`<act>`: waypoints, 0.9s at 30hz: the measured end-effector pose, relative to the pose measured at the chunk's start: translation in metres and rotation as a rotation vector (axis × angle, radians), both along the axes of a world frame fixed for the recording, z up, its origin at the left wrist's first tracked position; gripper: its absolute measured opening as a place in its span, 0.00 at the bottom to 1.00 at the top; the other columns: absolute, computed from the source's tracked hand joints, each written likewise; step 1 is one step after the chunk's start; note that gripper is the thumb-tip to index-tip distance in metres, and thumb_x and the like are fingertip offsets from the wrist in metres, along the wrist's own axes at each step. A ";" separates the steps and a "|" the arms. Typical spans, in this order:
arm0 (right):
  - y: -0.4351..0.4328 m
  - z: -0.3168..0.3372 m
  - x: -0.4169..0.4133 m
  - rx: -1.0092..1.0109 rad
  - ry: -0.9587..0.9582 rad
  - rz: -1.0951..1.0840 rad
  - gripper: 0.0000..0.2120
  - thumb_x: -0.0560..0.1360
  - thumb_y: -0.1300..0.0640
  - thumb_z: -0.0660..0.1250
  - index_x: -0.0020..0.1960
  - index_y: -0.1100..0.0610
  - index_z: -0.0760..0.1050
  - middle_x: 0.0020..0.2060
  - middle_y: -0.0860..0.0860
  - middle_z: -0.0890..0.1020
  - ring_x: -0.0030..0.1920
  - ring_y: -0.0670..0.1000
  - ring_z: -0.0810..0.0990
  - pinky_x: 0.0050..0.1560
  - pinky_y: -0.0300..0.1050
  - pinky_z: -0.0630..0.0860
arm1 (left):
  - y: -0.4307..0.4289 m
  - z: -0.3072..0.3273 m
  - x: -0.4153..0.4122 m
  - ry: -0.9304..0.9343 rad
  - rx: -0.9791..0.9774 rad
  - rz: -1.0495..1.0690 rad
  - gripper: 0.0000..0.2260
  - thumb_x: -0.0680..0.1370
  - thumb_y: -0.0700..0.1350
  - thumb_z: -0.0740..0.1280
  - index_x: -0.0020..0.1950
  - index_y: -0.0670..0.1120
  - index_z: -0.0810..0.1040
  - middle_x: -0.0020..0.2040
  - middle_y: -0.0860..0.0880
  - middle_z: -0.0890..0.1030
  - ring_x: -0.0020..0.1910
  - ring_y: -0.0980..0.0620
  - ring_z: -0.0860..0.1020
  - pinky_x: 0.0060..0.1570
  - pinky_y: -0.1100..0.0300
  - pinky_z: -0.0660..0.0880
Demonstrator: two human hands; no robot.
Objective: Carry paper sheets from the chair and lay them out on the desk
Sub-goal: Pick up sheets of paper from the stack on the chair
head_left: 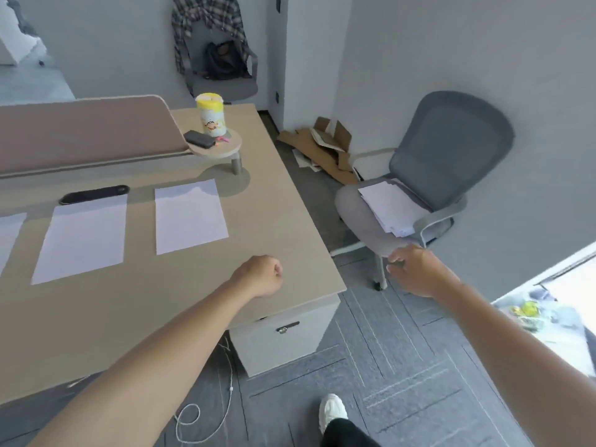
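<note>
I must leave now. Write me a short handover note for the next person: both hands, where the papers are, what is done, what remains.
Left hand: fingers curled, holds nothing, above the desk near its right end.
Right hand: open, empty, stretched toward the chair.
Done: right sheet and middle sheet lie flat on the desk; a third sheet shows partly at the left edge.
Left: the paper stack on the chair seat; carry its sheets over and lay them out.

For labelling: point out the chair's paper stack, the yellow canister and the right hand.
paper stack (388, 206): head view, top sheet's middle.
yellow canister (210, 119): head view, its side.
right hand (416, 272): head view, back of hand.
</note>
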State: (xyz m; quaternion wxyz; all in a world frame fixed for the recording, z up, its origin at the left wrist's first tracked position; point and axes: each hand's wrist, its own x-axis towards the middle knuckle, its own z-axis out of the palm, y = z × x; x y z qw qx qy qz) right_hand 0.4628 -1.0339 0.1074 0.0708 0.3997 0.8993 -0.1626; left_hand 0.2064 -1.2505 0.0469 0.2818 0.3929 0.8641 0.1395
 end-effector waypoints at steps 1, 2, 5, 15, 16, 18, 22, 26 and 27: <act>0.011 0.001 0.020 -0.007 0.008 -0.029 0.13 0.80 0.52 0.63 0.62 0.52 0.77 0.61 0.51 0.76 0.51 0.51 0.79 0.54 0.45 0.75 | 0.019 0.001 0.014 0.005 0.001 -0.035 0.10 0.76 0.48 0.61 0.52 0.54 0.80 0.57 0.52 0.81 0.55 0.47 0.80 0.57 0.55 0.77; 0.022 -0.001 0.038 -0.021 0.028 -0.067 0.12 0.80 0.52 0.63 0.61 0.52 0.78 0.60 0.52 0.77 0.51 0.52 0.79 0.54 0.46 0.76 | 0.036 0.003 0.028 0.015 -0.007 -0.070 0.11 0.76 0.49 0.62 0.54 0.54 0.80 0.58 0.52 0.81 0.56 0.47 0.80 0.58 0.55 0.76; 0.067 -0.010 0.081 -0.051 0.154 -0.177 0.11 0.79 0.53 0.65 0.60 0.52 0.80 0.58 0.51 0.78 0.52 0.51 0.76 0.53 0.42 0.71 | 0.100 0.005 0.063 0.036 -0.043 -0.155 0.13 0.76 0.50 0.63 0.58 0.53 0.80 0.60 0.51 0.81 0.58 0.47 0.79 0.60 0.54 0.76; 0.260 -0.003 0.173 -0.111 0.278 -0.261 0.11 0.79 0.54 0.63 0.57 0.57 0.80 0.51 0.53 0.77 0.49 0.53 0.76 0.50 0.46 0.73 | 0.343 0.027 0.162 0.032 -0.067 -0.207 0.12 0.78 0.50 0.65 0.60 0.51 0.80 0.59 0.50 0.81 0.57 0.48 0.79 0.59 0.55 0.76; 0.280 -0.002 0.178 -0.107 0.273 -0.258 0.10 0.79 0.54 0.63 0.57 0.56 0.80 0.52 0.53 0.77 0.49 0.53 0.76 0.50 0.45 0.72 | 0.362 0.030 0.167 0.018 -0.048 -0.186 0.12 0.78 0.51 0.65 0.60 0.51 0.80 0.60 0.51 0.80 0.58 0.48 0.79 0.60 0.55 0.75; 0.316 0.002 0.183 -0.110 0.282 -0.254 0.10 0.79 0.54 0.64 0.58 0.53 0.79 0.54 0.52 0.76 0.50 0.51 0.74 0.51 0.43 0.70 | 0.391 0.037 0.171 -0.064 -0.022 -0.143 0.10 0.77 0.52 0.67 0.58 0.53 0.81 0.58 0.53 0.81 0.58 0.49 0.79 0.61 0.54 0.75; 0.384 0.003 0.176 -0.186 0.326 -0.260 0.10 0.80 0.55 0.63 0.58 0.53 0.80 0.56 0.51 0.80 0.51 0.50 0.77 0.49 0.42 0.71 | 0.443 0.040 0.159 -0.184 0.022 -0.097 0.06 0.77 0.49 0.67 0.52 0.53 0.80 0.49 0.56 0.80 0.53 0.52 0.81 0.57 0.56 0.77; 0.450 0.000 0.154 -0.219 0.344 -0.272 0.07 0.80 0.53 0.63 0.54 0.49 0.79 0.56 0.49 0.81 0.49 0.50 0.80 0.44 0.40 0.74 | 0.502 0.027 0.131 -0.209 0.035 -0.063 0.09 0.78 0.50 0.66 0.57 0.51 0.80 0.54 0.53 0.82 0.55 0.51 0.80 0.57 0.55 0.76; 0.467 -0.001 0.147 -0.218 0.338 -0.275 0.05 0.80 0.53 0.64 0.53 0.48 0.78 0.56 0.49 0.81 0.50 0.51 0.80 0.44 0.40 0.74 | 0.520 0.023 0.123 -0.219 0.040 -0.059 0.10 0.78 0.50 0.66 0.58 0.51 0.80 0.54 0.53 0.81 0.55 0.51 0.80 0.58 0.54 0.77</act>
